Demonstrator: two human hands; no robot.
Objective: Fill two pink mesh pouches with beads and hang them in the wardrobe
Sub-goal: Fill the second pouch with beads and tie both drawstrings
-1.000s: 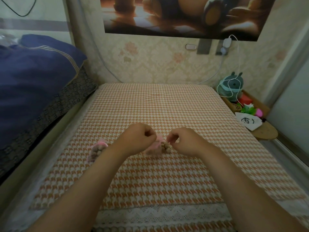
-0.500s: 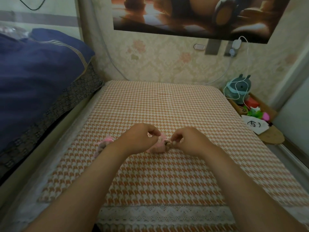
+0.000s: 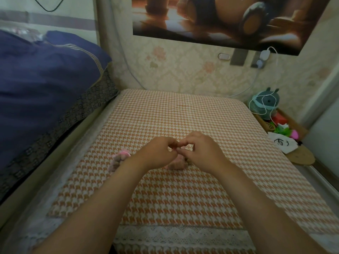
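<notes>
Head view, downward (close above hands [image 3: 183, 153])

Two bare forearms and hands of one person.
The left hand [image 3: 157, 153] and right hand [image 3: 201, 153] wear no rings, watch or gloves; both forearms show no sleeves up to the near edge.

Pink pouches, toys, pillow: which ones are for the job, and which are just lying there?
For the job: pink pouch under the left hand and right hand; second pink pouch beside it.

Just lying about: blue pillow, plush toy, white cable, poster.
</notes>
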